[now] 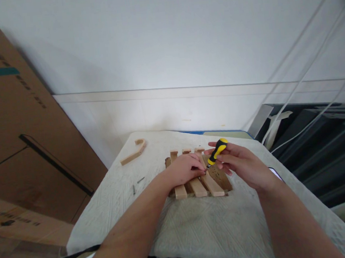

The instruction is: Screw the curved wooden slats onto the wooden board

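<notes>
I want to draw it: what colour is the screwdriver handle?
Yellow and black; the screwdriver in the right hand shows best in the head view.

- The screwdriver (217, 152) is showing yellow and black.
- The wooden slats (197, 187) are looking pale tan.
- The worktop (201, 228) is wearing a white, faintly embossed cover.
- The cardboard box (11, 121) is showing brown with teal.

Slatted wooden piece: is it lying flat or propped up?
Flat: the slatted wooden piece rests on the white cloth, left hand on top, right hand aiming the screwdriver at it.
</notes>
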Motion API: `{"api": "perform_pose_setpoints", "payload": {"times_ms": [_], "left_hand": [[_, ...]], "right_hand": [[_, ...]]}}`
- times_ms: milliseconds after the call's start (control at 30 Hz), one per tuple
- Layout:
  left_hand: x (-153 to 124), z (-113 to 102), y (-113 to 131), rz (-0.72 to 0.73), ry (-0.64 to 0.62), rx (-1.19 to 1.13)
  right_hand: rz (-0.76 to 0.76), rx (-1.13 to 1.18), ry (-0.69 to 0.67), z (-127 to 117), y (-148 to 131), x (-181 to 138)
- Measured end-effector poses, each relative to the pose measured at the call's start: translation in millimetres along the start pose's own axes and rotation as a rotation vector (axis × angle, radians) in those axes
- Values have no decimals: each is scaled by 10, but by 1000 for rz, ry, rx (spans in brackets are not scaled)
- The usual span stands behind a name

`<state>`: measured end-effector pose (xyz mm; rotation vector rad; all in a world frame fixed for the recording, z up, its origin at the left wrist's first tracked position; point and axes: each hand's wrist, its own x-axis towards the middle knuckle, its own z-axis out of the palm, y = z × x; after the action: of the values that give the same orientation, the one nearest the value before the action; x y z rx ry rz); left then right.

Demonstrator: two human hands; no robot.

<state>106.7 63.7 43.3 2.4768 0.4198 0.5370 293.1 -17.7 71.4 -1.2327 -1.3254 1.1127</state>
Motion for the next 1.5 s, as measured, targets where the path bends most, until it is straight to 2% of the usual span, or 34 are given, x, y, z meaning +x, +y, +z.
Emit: {"api": "perform_pose_setpoints", "payload": {"times_ms": [67, 200, 433, 633, 900, 1133, 1333, 1500], "left_hand": [[0, -2, 3, -7, -2, 8], [3, -15, 18, -24, -15, 21], [12, -34, 39, -12, -37, 17], [15, -37, 26, -45, -44, 56], [24, -6, -34, -4, -42, 30], [17, -17, -8, -1, -26, 35], [17, -3, -26, 6, -22, 28], [18, -4, -27, 0, -25, 31]], "right_hand": [[-25, -75, 23, -3, 14, 22], [-69, -177, 155, 65, 31, 61], [-30, -92, -6, 38, -3, 6], [-98, -253, 144, 56, 90, 57], [-97, -44, 28, 53, -9, -2], [-140, -183, 146, 81, 87, 75], [-179, -47, 148, 95, 57, 52], [-176, -270, 208, 69, 54, 51]]}}
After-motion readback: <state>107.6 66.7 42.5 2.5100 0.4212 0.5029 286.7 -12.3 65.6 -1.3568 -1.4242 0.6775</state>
